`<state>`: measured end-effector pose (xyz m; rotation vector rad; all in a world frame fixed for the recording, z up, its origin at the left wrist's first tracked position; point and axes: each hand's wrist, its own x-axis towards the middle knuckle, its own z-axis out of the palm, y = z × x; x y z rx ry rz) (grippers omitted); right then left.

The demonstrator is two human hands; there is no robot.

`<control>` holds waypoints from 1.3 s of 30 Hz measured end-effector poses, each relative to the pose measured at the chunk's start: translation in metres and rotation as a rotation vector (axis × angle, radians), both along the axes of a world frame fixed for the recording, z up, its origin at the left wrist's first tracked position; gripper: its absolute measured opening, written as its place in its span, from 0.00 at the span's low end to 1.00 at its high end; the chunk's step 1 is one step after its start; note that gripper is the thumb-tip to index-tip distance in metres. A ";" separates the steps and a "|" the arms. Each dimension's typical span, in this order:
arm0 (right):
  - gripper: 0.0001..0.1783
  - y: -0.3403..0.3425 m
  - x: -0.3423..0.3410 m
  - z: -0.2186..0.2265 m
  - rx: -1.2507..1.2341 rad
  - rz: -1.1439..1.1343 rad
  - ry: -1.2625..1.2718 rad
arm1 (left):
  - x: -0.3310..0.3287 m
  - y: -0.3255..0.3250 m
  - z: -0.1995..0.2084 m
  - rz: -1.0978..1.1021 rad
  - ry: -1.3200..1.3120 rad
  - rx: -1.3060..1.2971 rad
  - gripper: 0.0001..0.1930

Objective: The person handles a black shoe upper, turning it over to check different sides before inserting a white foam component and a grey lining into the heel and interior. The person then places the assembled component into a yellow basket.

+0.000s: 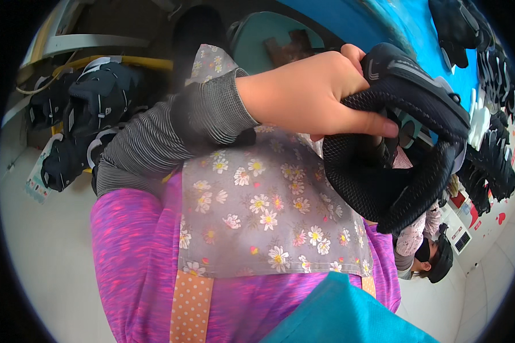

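The left hand [309, 94] pinches a black mesh shoe [395, 143] at its collar, fingers pressed together; it looks light, floppy, easily held there.

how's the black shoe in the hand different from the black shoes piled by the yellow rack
The shoe is gripped in the left hand and held up over the flowered apron; the piled shoes lie untouched by the yellow rack. The held shoe shows its mesh opening; the piled ones show white trim. Both are black.
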<state>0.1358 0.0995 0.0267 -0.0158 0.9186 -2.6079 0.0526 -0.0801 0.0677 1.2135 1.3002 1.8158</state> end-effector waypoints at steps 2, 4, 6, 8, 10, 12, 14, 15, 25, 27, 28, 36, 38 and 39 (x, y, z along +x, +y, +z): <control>0.18 0.004 -0.004 -0.012 -0.040 0.037 -0.029 | -0.007 -0.009 0.010 -0.082 -0.128 -0.280 0.16; 0.19 0.008 -0.005 -0.018 -0.043 0.011 -0.027 | -0.018 -0.008 0.008 0.094 0.331 -0.425 0.19; 0.20 0.007 0.000 -0.016 -0.037 -0.014 -0.030 | -0.017 -0.005 0.002 0.228 0.337 -0.273 0.18; 0.21 0.004 0.000 -0.015 -0.030 -0.024 -0.044 | -0.017 -0.003 0.001 0.251 0.359 -0.123 0.14; 0.23 0.002 0.001 -0.014 -0.034 -0.017 -0.061 | -0.011 0.001 -0.003 0.134 0.200 -0.066 0.11; 0.24 -0.002 0.003 -0.015 -0.033 0.000 -0.065 | -0.007 0.002 -0.007 -0.087 -0.121 0.038 0.05; 0.25 -0.001 0.004 -0.008 -0.008 -0.007 -0.064 | -0.011 0.000 -0.001 -0.100 -0.140 0.067 0.06; 0.26 0.000 -0.001 -0.007 0.010 -0.035 -0.068 | -0.013 -0.004 0.004 -0.097 -0.137 0.011 0.06; 0.33 0.003 -0.008 -0.002 0.764 -0.907 0.128 | -0.021 -0.013 -0.032 0.388 0.621 -0.381 0.13; 0.33 0.008 -0.010 -0.008 0.789 -0.906 0.238 | -0.021 -0.014 -0.036 0.375 0.613 -0.431 0.12; 0.33 0.011 -0.009 -0.011 0.788 -0.871 0.314 | -0.020 -0.015 -0.036 0.378 0.617 -0.429 0.12; 0.15 0.060 -0.045 -0.016 0.021 0.192 0.424 | 0.008 -0.009 -0.017 0.236 0.672 -0.182 0.05; 0.20 0.055 -0.040 -0.014 -0.087 0.214 0.042 | 0.006 -0.006 -0.024 0.285 0.685 -0.123 0.05; 0.20 0.048 -0.039 -0.014 -0.101 0.174 -0.020 | 0.003 -0.005 -0.023 0.336 0.702 -0.070 0.06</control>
